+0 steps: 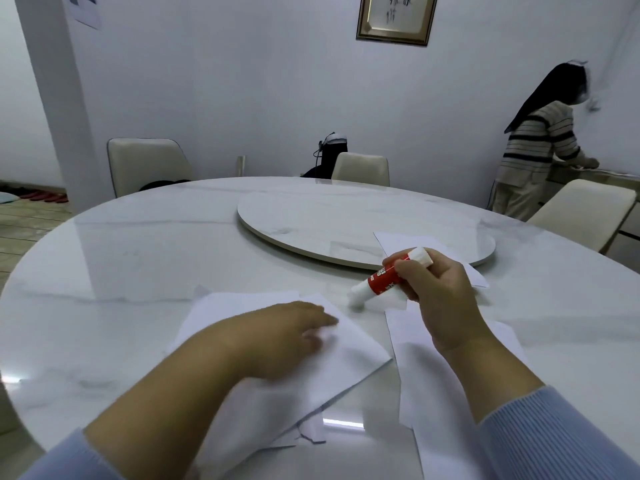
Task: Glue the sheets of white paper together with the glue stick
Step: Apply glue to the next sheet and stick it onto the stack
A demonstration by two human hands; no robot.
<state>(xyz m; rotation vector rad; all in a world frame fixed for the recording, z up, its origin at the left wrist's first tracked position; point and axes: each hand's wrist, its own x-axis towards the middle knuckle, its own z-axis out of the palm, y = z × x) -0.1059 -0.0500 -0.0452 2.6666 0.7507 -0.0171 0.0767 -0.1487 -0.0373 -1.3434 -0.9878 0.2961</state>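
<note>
A stack of white paper sheets (349, 358) lies at the table's near edge. My left hand (284, 337) rests flat on it with straight fingers. My right hand (440, 296) grips a red and white glue stick (384, 277), tilted with its lower tip touching down near the stack's far corner. More white sheets (446, 403) lie under my right forearm. Another white sheet (408, 242) lies partly on the turntable beyond the glue stick.
The round white marble table (138, 258) carries a raised turntable (332, 216) in its middle. Cream chairs (145, 164) stand around the far side. A person in a striped top (533, 157) stands at a counter at the right.
</note>
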